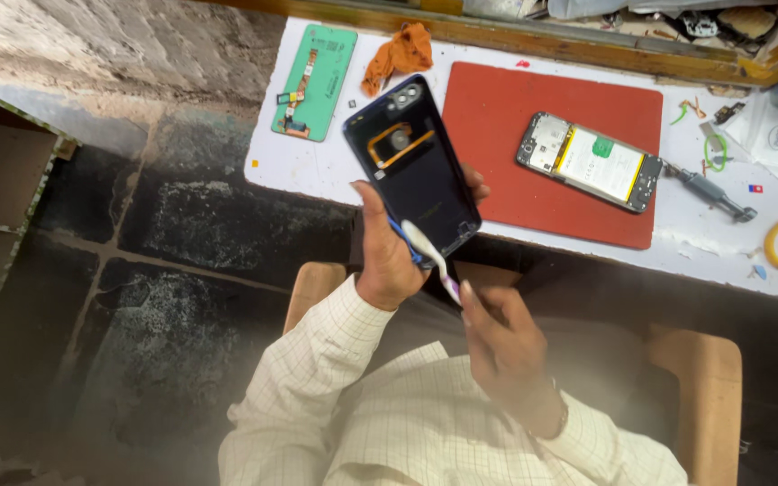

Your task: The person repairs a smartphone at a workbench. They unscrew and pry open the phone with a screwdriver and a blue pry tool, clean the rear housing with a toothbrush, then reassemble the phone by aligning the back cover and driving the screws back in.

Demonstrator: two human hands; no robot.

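We saw our left hand (387, 256) clamp the dark phone back cover (414, 166) by its long edges, off the white surface (317, 171) at 12 o'clock, right-hand fingers (470, 301) pinching a toothbrush (427, 254); we judged it light, thin, slippery, crackable.

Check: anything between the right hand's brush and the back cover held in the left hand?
Nothing visible. The toothbrush in the right hand already reaches the lower edge of the dark blue back cover, which the left hand holds above the floor.

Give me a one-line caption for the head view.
Left hand holds a dark phone back cover; right hand brushes it with a toothbrush.
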